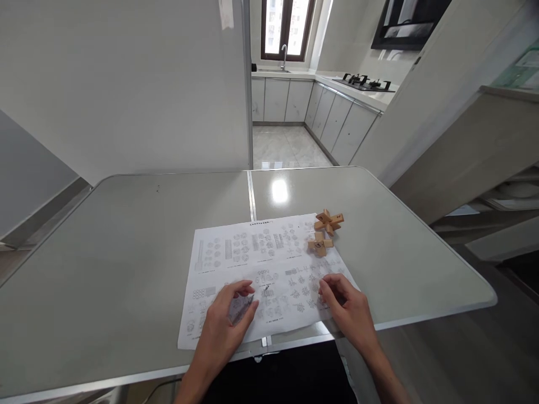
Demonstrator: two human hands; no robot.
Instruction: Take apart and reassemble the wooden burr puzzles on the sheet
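Note:
A white printed sheet (273, 306) with rows of small drawings lies on the table under my hands. My left hand (225, 320) hovers over its lower left part, thumb and fingers apart, with nothing seen between them. Small dark marks show on the paper by these fingertips; I cannot tell whether they are print. Over the lower right of the sheet is my right hand (349, 314), fingers curled and thumb tip close against the index finger. Whatever it pinches, if anything, is hidden. Beyond it sit a wooden burr puzzle (328, 222) and a smaller lettered wooden cross-shaped puzzle (320, 245) at the sheet's upper right edge.
The grey table (126, 269) has rounded corners and a metal seam across its middle. A white wall panel (160, 84) rises behind its left half. Past an opening lies a kitchen with a gas stove (365, 83) and a faucet (284, 56). Shelving (475, 146) stands at right.

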